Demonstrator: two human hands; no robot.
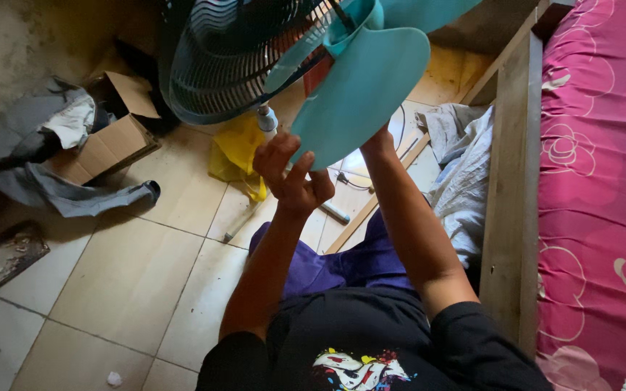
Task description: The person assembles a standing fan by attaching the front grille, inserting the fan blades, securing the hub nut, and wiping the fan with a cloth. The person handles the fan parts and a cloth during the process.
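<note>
**Two Hands Up at a Teal Fan**

A person sits on the floor and looks down at two raised arms. Both arms reach up to a fan. The fan has big teal blades (360, 90) and a dark wire guard (237, 54) behind them. The fan is high in the view, close to the camera, and tilted.

The left hand (291, 174) is just under the lowest blade. Its fingers are spread apart and curled a little. The fingertips touch the bottom edge of the blade. The hand is not closed around anything.

The right hand (380, 139) is up behind the same blade. The blade hides most of it, so nobody can tell if the fingers are closed or apart. Only the wrist and a bit of the hand show.

A small white and blue part (267, 119) sticks down below the guard, just beside the left hand.

On the tiled floor (124, 275) lies an open cardboard box (114, 137) with grey cloth (59, 192) beside it. A yellow bag (239, 148) lies under the fan. A thin grey rod (335, 213) lies near the purple trousers (349, 264). On the right is a wooden bed frame (510, 181) with a pink flowered sheet (599, 181). Crumpled white cloth (461, 174) lies next to the frame.
</note>
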